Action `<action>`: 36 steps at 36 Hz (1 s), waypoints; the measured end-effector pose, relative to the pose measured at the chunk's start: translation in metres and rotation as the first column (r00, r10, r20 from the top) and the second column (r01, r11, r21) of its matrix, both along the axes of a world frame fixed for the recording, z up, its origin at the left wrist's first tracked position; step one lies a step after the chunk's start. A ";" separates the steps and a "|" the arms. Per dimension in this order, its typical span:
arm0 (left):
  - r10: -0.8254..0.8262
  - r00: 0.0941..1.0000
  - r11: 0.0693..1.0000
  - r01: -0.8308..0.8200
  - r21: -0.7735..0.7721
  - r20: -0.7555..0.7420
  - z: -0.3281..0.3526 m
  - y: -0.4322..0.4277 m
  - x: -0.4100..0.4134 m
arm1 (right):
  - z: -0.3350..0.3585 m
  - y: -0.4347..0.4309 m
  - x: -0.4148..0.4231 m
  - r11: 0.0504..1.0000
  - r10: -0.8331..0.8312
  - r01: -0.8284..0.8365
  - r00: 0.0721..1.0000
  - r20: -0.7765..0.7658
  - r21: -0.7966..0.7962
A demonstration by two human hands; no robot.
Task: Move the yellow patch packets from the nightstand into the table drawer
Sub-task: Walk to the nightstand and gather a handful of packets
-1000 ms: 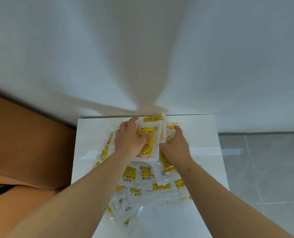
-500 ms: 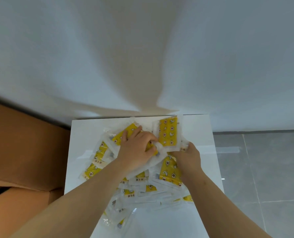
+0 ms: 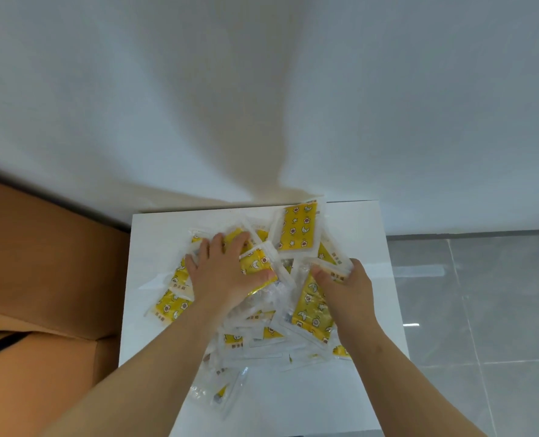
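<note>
Yellow packets in clear sleeves are lying heaped across the white worktop, none of them moved yet; the drawer is not showing. Left hand is pressing down on the heap's 10 o'clock part, fingers spread and nearly straight, with one packet riding between thumb and forefinger. Right hand is curling its fingers round a thin sheaf of packets at the heap's 3 o'clock edge. One packet at 12 o'clock is tilting up near the wall. I am judging these as light, floppy and slick (film on film is likely sliding readily), so a loose armful is apt to shed. Squaring a stack and pinching it across the flat faces, thumb above and fingers beneath, is looking safest.
</note>
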State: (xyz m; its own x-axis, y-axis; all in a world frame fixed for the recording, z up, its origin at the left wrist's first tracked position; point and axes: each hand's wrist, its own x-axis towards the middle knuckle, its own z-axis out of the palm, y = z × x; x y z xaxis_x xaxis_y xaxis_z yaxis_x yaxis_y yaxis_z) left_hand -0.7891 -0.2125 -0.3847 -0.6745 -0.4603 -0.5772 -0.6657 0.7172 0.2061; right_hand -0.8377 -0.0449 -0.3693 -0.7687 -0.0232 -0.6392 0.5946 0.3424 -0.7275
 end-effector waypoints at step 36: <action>0.766 0.575 0.014 -0.463 0.886 0.288 0.187 0.030 0.112 | 0.163 0.045 0.123 0.852 -0.271 0.321 0.946 0.178 -0.413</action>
State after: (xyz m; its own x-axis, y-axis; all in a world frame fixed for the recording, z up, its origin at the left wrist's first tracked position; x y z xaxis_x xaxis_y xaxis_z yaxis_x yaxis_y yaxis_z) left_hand -0.6770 -0.1821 -0.1978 -0.5637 -0.1519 -0.8119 -0.5758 -0.6324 0.5182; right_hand -0.7149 -0.0004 -0.2064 -0.7094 -0.0980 -0.6979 0.7014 -0.1949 -0.6856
